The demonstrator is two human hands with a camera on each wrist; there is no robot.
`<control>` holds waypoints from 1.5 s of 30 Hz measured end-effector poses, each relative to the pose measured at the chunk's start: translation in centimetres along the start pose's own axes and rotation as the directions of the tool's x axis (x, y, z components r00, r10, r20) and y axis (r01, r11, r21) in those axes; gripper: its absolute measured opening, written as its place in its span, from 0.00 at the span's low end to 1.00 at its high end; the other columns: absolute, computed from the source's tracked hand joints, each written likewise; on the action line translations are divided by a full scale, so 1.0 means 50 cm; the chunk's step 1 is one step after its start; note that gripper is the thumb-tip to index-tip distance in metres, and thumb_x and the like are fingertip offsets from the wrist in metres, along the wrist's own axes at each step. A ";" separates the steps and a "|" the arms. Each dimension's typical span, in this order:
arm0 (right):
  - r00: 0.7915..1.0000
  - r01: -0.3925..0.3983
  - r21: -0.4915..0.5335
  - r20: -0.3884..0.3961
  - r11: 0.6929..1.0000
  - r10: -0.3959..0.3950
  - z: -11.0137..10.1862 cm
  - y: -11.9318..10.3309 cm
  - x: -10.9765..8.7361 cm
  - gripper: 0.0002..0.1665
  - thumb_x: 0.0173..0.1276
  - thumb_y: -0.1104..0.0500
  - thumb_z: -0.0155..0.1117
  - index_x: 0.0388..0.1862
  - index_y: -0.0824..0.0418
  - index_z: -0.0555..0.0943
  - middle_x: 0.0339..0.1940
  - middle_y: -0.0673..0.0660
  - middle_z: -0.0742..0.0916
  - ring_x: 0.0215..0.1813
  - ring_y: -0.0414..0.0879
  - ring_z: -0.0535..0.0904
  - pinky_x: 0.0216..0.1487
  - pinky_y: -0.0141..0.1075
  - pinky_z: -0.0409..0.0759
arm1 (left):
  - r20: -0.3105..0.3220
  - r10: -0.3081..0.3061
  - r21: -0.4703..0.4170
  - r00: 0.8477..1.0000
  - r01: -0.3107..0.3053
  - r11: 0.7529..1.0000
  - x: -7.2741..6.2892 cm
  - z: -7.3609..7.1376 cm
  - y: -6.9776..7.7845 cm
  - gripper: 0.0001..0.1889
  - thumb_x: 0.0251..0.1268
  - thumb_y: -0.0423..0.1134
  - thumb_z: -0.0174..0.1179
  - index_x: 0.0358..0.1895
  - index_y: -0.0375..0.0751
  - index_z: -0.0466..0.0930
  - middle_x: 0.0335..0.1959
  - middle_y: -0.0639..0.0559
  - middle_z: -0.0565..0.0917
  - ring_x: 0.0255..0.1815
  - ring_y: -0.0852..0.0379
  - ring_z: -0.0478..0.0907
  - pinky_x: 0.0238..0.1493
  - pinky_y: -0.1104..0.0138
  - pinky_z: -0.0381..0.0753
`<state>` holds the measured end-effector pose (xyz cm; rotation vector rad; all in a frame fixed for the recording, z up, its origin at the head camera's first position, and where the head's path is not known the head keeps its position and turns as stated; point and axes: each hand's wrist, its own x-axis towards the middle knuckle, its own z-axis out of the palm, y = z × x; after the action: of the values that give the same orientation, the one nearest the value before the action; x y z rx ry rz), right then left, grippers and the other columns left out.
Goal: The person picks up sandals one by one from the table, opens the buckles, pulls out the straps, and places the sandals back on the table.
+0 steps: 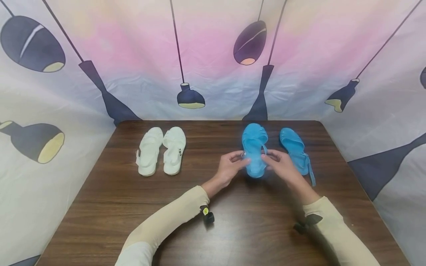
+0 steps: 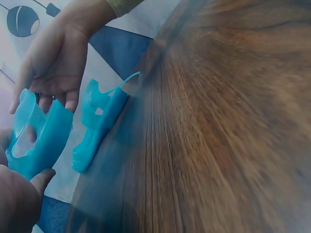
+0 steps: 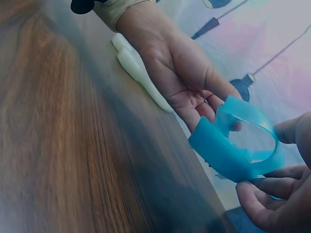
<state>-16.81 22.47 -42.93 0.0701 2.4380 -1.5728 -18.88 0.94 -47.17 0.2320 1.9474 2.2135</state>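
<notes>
A blue sandal (image 1: 255, 147) is held between both hands, raised over the table, its toe pointing away. My left hand (image 1: 229, 168) grips its left side near the heel, thumb on the insole. My right hand (image 1: 283, 167) pinches the opposite side beside the ankle strap. In both wrist views this sandal's heel (image 2: 51, 141) and curved strap (image 3: 252, 119) stand off the tabletop. The second blue sandal (image 1: 294, 147) lies on the table just right of my right hand, its loose strap (image 1: 311, 170) trailing toward me.
Two pale white sandals, a left one (image 1: 149, 151) and a right one (image 1: 174, 149), lie side by side on the left of the brown wooden table (image 1: 213, 236). Behind the table hangs a cloth (image 1: 143, 48) printed with lamps.
</notes>
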 end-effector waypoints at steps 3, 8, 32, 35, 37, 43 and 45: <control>1.000 -0.010 -0.002 -0.005 1.000 0.010 -0.016 0.006 0.000 0.46 0.76 0.36 0.58 0.80 0.64 0.61 0.73 0.70 0.74 0.62 0.63 0.81 0.69 0.58 0.73 | 0.006 0.011 -0.009 1.000 -0.011 1.000 0.011 0.017 -0.007 0.20 0.64 0.35 0.71 0.58 0.32 0.83 0.55 0.40 0.86 0.56 0.47 0.85 0.54 0.60 0.85; 1.000 -0.024 -0.008 -0.007 1.000 0.024 -0.041 0.010 -0.001 0.48 0.77 0.37 0.58 0.81 0.65 0.57 0.74 0.71 0.73 0.64 0.65 0.80 0.69 0.59 0.71 | 0.006 0.004 -0.016 1.000 -0.004 1.000 0.029 0.040 -0.014 0.21 0.64 0.36 0.72 0.58 0.33 0.83 0.54 0.40 0.87 0.57 0.48 0.85 0.55 0.60 0.85; 0.967 -0.133 -0.385 -0.254 0.914 0.033 -0.199 0.117 0.008 0.52 0.74 0.29 0.52 0.77 0.70 0.64 0.74 0.78 0.67 0.72 0.76 0.64 0.65 0.69 0.69 | -0.035 0.001 -0.007 0.999 -0.001 1.000 0.080 0.094 -0.059 0.18 0.61 0.35 0.73 0.54 0.34 0.85 0.51 0.43 0.88 0.56 0.51 0.85 0.53 0.64 0.85; 0.967 -0.181 -0.316 -0.228 0.931 0.110 -0.205 0.137 0.014 0.53 0.75 0.29 0.51 0.78 0.71 0.61 0.76 0.78 0.64 0.75 0.76 0.60 0.69 0.69 0.65 | -0.036 -0.017 -0.018 0.999 0.016 1.000 0.084 0.098 -0.067 0.18 0.61 0.35 0.74 0.54 0.34 0.85 0.51 0.44 0.88 0.55 0.52 0.85 0.52 0.65 0.85; 0.966 -0.198 -0.261 -0.216 0.945 0.142 -0.206 0.145 0.015 0.54 0.75 0.29 0.50 0.78 0.71 0.60 0.76 0.78 0.63 0.76 0.75 0.59 0.70 0.69 0.63 | -0.035 -0.028 -0.025 0.999 0.027 0.999 0.087 0.101 -0.071 0.19 0.61 0.35 0.74 0.54 0.34 0.85 0.51 0.44 0.88 0.55 0.52 0.85 0.52 0.65 0.85; 0.965 -0.206 -0.176 -0.200 0.963 0.170 -0.209 0.163 0.017 0.55 0.75 0.27 0.47 0.79 0.71 0.60 0.77 0.76 0.64 0.77 0.74 0.57 0.71 0.68 0.61 | -0.013 -0.034 -0.034 0.999 0.033 0.999 0.090 0.109 -0.074 0.20 0.61 0.34 0.73 0.56 0.33 0.84 0.53 0.43 0.87 0.55 0.52 0.85 0.52 0.65 0.85; 0.965 -0.204 -0.169 -0.201 0.964 0.169 -0.210 0.167 0.016 0.55 0.74 0.26 0.47 0.79 0.70 0.60 0.77 0.76 0.64 0.77 0.73 0.57 0.71 0.68 0.62 | -0.003 -0.038 -0.024 0.999 0.037 0.999 0.090 0.111 -0.075 0.21 0.62 0.35 0.73 0.57 0.33 0.84 0.53 0.44 0.86 0.56 0.52 0.85 0.52 0.65 0.85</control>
<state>-18.01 35.36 -46.43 0.4178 2.6190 -1.3011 -21.83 7.82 -50.21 0.1874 1.9094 2.2136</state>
